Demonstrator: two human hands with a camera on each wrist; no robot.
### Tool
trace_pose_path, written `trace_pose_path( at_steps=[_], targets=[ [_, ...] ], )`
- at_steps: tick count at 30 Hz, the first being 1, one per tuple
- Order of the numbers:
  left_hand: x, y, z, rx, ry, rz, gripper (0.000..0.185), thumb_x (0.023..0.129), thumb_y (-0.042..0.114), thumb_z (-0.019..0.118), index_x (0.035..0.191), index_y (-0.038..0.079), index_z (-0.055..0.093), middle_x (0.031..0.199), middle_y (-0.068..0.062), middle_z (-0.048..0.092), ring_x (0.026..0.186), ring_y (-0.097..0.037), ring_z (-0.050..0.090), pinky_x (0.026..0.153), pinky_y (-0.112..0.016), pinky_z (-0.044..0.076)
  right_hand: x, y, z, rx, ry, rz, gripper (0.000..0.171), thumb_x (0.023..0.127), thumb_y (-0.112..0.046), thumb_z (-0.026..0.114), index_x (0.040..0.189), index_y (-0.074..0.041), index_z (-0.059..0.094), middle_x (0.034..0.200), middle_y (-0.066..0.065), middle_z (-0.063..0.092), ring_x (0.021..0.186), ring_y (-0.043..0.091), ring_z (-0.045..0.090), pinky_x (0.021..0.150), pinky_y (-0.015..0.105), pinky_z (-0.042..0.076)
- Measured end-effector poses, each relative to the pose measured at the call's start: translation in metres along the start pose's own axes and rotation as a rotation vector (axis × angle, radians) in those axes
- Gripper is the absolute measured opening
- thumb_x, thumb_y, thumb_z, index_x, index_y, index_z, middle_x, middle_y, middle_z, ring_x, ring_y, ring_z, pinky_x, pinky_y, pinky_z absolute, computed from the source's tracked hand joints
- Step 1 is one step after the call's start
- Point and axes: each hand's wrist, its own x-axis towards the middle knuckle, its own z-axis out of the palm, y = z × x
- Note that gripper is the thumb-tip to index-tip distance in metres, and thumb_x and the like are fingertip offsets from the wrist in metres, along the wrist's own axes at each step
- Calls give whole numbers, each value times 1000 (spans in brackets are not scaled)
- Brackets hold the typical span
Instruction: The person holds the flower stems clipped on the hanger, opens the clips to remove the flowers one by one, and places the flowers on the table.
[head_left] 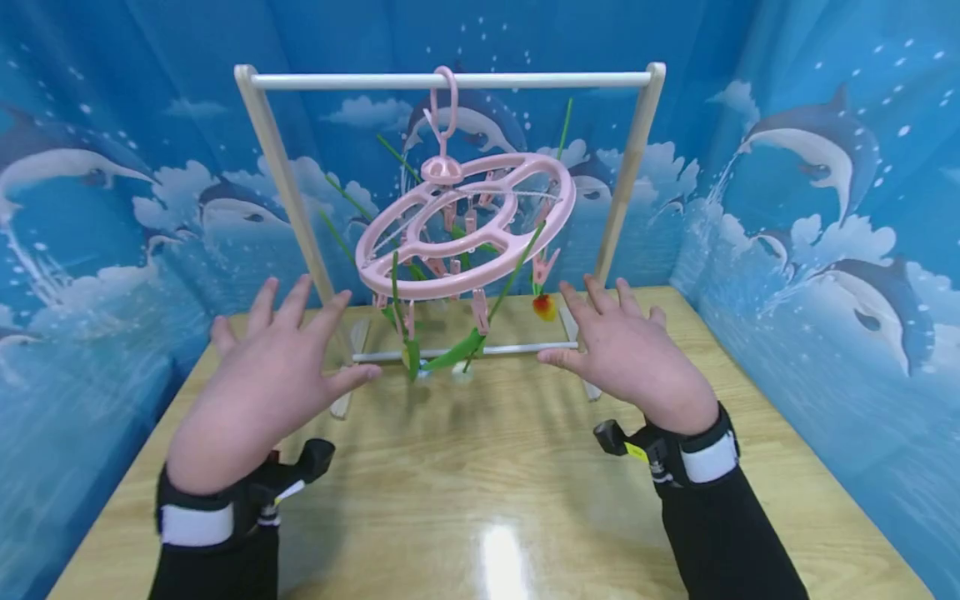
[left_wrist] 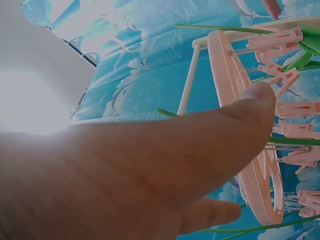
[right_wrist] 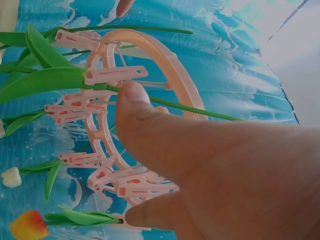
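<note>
A pink round clip hanger [head_left: 465, 225] hangs tilted by its hook from the white top bar of a wooden rack [head_left: 450, 81]. Artificial flowers with green stems [head_left: 517, 267] and leaves dangle head-down from its pink pegs [right_wrist: 107, 75]; a red-yellow bloom [head_left: 545, 307] hangs at the right. My left hand [head_left: 273, 379] hovers to the hanger's lower left with fingers spread, holding nothing. My right hand [head_left: 630, 350] hovers to the lower right, fingers also straight and apart. Neither hand touches the hanger in the head view.
The rack stands on a glossy wooden table [head_left: 495, 500], its white lower bar [head_left: 457, 352] just beyond my fingertips. Blue dolphin-print curtains [head_left: 825, 183] wall in the table on three sides. Black sleeves with wrist-worn cameras [head_left: 660, 454] cover both forearms.
</note>
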Motion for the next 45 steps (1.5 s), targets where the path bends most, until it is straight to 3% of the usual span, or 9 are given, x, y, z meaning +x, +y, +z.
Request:
trace_pose_path(
  at_steps=[10, 22, 26, 30, 34, 37, 42, 45],
  targets=[
    [3, -1, 4, -14, 1, 2, 120, 89, 90, 60, 177, 22, 14, 180, -34, 1, 162, -68, -7, 110, -100, -3, -2, 3, 0, 17, -11, 6, 110, 98, -89, 43, 178, -21, 10, 185, 21, 10, 166, 63, 9, 117, 94, 22],
    [13, 2, 5, -6, -18, 18, 121, 89, 92, 57, 177, 21, 14, 180, -34, 2, 162, -68, -5, 110, -101, 0, -3, 17, 0, 57, -3, 72, 111, 99, -87, 43, 177, -16, 6, 183, 26, 11, 164, 65, 9, 114, 95, 25],
    [20, -4, 7, -17, -30, 1, 123, 88, 94, 54, 177, 19, 15, 180, -36, 3, 162, -69, -4, 109, -101, 3, 4, 26, 1, 83, 39, 61, 107, 105, -76, 49, 176, -7, 9, 181, 29, 18, 164, 63, 16, 121, 87, 29],
    [25, -24, 11, -56, -26, -49, 124, 88, 98, 46, 177, 17, 14, 178, -39, 3, 159, -71, -1, 108, -101, 8, 24, 31, 3, 158, 91, 72, 100, 109, -64, 57, 172, 3, 18, 174, 33, 32, 160, 55, 35, 128, 71, 38],
    [31, -46, 14, -117, -10, -109, 129, 92, 97, 39, 175, 5, 2, 173, -46, 6, 154, -76, 7, 112, -97, 15, 45, 35, 5, 224, 97, 128, 99, 109, -60, 58, 170, 9, 22, 166, 36, 41, 146, 51, 53, 115, 65, 53],
    [40, -59, 19, -154, -43, -152, 131, 96, 93, 35, 171, -6, -6, 168, -51, 10, 149, -77, 17, 113, -92, 27, 58, 43, 10, 249, 90, 160, 95, 109, -57, 61, 166, 11, 28, 155, 34, 52, 131, 46, 64, 104, 59, 60],
    [70, -72, 44, -209, -208, -183, 129, 100, 89, 35, 167, -14, -6, 164, -54, 16, 145, -76, 28, 112, -86, 38, 70, 68, 34, 314, 32, 209, 72, 107, -46, 69, 147, 11, 51, 115, 22, 69, 93, 31, 67, 76, 43, 60],
    [88, -78, 63, -237, -299, -177, 127, 101, 86, 38, 167, -15, 0, 164, -52, 20, 147, -74, 31, 113, -84, 40, 72, 86, 52, 335, -23, 231, 63, 105, -41, 73, 139, 9, 56, 102, 18, 70, 83, 26, 62, 70, 38, 54]
  ],
)
